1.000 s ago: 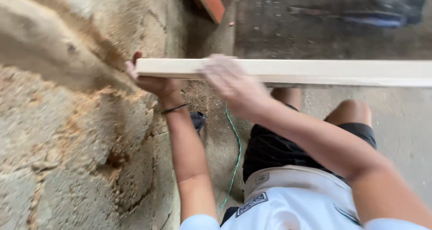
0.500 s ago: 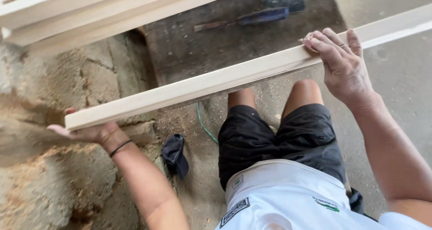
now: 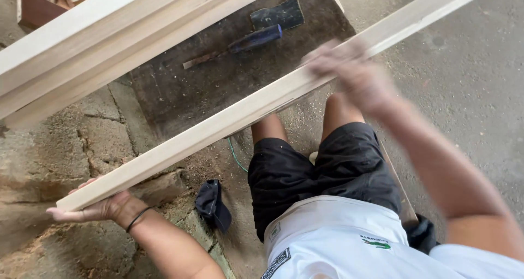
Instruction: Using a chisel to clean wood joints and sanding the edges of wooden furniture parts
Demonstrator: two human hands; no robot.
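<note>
Left hand (image 3: 98,209) supports the near end of a long pale wooden plank (image 3: 240,111) from below, fingers pressed together and cupped under it. A dark cloth (image 3: 214,203) lies on the sawdust-strewn floor (image 3: 469,77) beside the person's knee. The plank runs diagonally up to the right, above a dark board (image 3: 180,93) carrying a blue-handled chisel (image 3: 240,43). Right hand (image 3: 352,74) rests on the plank's upper edge; blurred, finger state cannot be told.

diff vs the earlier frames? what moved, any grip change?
The long pale wooden strip swung from level across the view to a diagonal, far end up and right. The right hand slid along its top edge and is blurred now. The stacked pale boards and the blue-handled tool came into view. Unchanged: left hand supports the strip's near end from below.
</note>
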